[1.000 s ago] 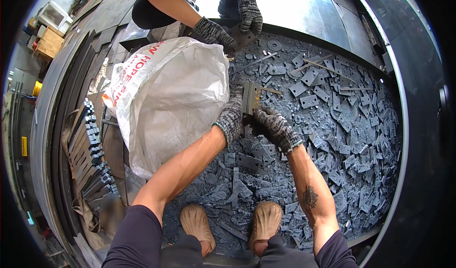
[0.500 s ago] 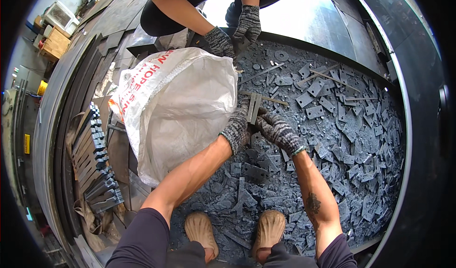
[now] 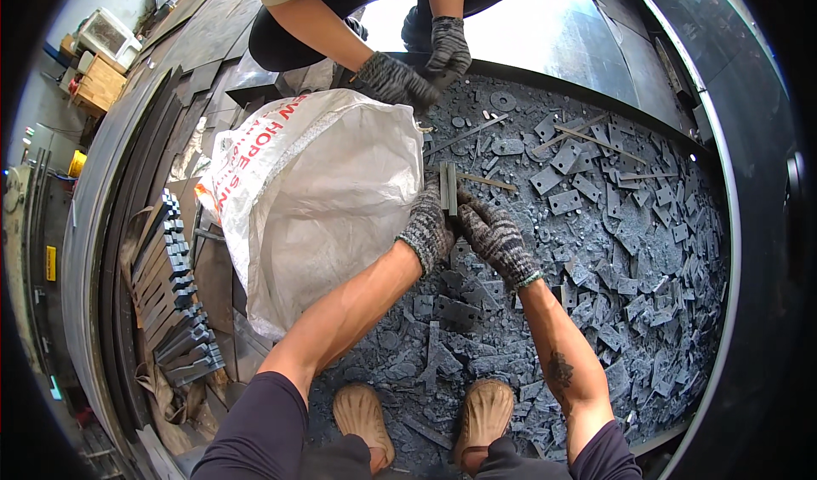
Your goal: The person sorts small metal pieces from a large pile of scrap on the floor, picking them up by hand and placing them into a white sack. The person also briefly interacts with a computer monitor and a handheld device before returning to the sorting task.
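A small stack of narrow grey metal plates [image 3: 448, 191] stands on edge between my hands, above the metal scrap [image 3: 587, 327]. My left hand [image 3: 431, 233], in a grey knitted glove, is closed around the stack's left side, fingers partly hidden. From the right, my right hand [image 3: 496, 240], gloved alike, presses its fingers against the lower end of the plates. Just left of my left hand lies a white woven sack [image 3: 328, 199] with red print, its mouth wide open toward me.
Across from me a crouching person's gloved hands [image 3: 417, 67] work at the pit's far edge. Drilled plates [image 3: 564, 202] and thin strips lie among the scrap at right. A row of notched metal parts [image 3: 183, 288] stands left of the sack. A metal wall [image 3: 723, 191] bounds the right.
The plates in my hands have turned from a slant to nearly straight, pointing away from me. The other person's left-side hand has shifted and is blurred. The sack's rim has moved slightly.
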Motion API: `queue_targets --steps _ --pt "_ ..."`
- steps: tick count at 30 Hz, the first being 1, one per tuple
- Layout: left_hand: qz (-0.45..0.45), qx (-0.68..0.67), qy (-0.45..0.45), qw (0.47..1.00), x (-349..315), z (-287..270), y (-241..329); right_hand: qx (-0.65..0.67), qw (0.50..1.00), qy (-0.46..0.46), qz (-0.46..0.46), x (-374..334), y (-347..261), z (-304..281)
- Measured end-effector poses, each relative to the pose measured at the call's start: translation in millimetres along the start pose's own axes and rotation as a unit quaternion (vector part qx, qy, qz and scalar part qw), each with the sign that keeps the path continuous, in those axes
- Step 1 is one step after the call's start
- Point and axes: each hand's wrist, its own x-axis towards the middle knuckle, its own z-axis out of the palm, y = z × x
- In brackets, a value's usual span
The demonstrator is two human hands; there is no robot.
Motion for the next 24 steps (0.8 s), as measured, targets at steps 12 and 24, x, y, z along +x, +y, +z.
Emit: queue_targets --steps 12,24 --pt "-0.011 0.018 0.025 0.999 -9 18 4 -0.078 0.996 0.002 -0.049 -11 -11 -1" --pt "0.002 -0.008 -0.031 0.999 -24 9 3 0.037 0.999 -0.009 -0.027 -11 -16 7"
